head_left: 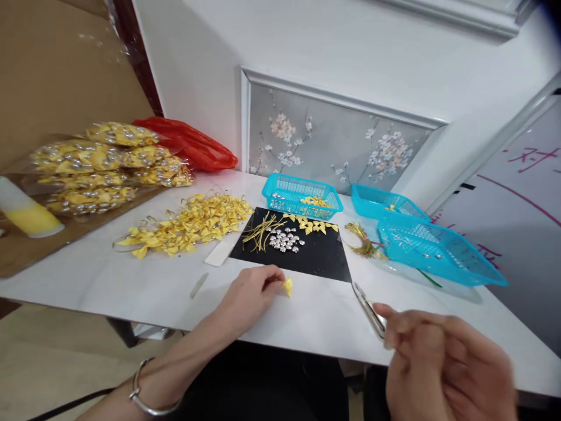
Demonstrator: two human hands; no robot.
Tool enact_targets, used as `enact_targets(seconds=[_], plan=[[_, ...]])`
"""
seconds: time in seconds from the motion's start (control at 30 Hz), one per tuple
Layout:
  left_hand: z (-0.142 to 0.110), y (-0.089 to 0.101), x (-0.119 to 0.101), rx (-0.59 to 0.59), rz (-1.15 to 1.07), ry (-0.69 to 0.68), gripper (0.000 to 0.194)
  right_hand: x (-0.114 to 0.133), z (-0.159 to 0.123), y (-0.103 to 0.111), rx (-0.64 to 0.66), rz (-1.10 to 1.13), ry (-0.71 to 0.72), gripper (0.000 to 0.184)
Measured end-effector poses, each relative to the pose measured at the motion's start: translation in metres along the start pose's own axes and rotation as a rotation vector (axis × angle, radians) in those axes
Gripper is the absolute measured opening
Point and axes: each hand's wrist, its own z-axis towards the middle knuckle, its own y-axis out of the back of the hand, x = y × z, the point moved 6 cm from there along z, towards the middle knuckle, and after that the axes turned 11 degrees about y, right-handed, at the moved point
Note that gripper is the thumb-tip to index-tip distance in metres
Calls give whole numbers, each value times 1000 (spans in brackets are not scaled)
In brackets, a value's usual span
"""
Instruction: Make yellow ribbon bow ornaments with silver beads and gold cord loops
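White table [149, 280] stands below the flower picture [337, 140]. At lower centre, left hand [252, 295] pinches the yellow piece [287, 287]; lower right, right hand [451, 356] curls near metal tool [367, 310], its grip unclear to me.

- Site type: small craft assembly workspace; home or workshop setting cannot be determined.
- Work surface: white tabletop [175, 298] against the far wall [342, 52].
- Parts layout: black mat [319, 257] at center, carrying silver beads [284, 240], yellow stems and yellow leaf-like pieces [313, 225].
- Parts storage: blue perforated baskets [284, 204], far center and right.
- Batch output: heaped yellow pieces [193, 225], left; filled clear bags [100, 158], far left.
- Surroundings: floral wall panel [324, 140]; handwritten whiteboard [526, 187], right.
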Motion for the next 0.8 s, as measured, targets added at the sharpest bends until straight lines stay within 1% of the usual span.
enact_targets(seconds=[0.03, 0.1, 0.2, 0.3, 0.37, 0.47, 0.53, 0.63, 0.7, 0.8], plan=[[0, -2, -4, 8, 61, -18, 19, -1, -2, -5, 9, 8, 8, 7], [3, -4, -12, 13, 172, -53, 19, -8, -5, -16, 52, 54, -23, 3], [16, -2, -26, 16, 296, -113, 20, -26, -13, -30, 169, 142, -148, 9], [44, -4, -39, 36, 387, -201, 20, -37, -20, -36, 210, 190, -227, 11], [66, -8, -44, 48, 435, -242, 14, -39, -22, -38, 225, 217, -252, 11], [93, -20, -43, 88, 480, -288, 27, -41, -23, -42, 246, 244, -283, 12], [103, -27, -41, 117, 481, -306, 29, -43, -23, -42, 247, 258, -301, 13], [109, -32, -41, 148, 425, -300, 30, -48, -23, -40, 232, 265, -316, 11], [108, -31, -45, 164, 347, -284, 29, -50, -23, -38, 234, 255, -319, 10], [95, -26, -55, 202, 184, -245, 18, -53, -21, -38, 294, 166, -302, 11]])
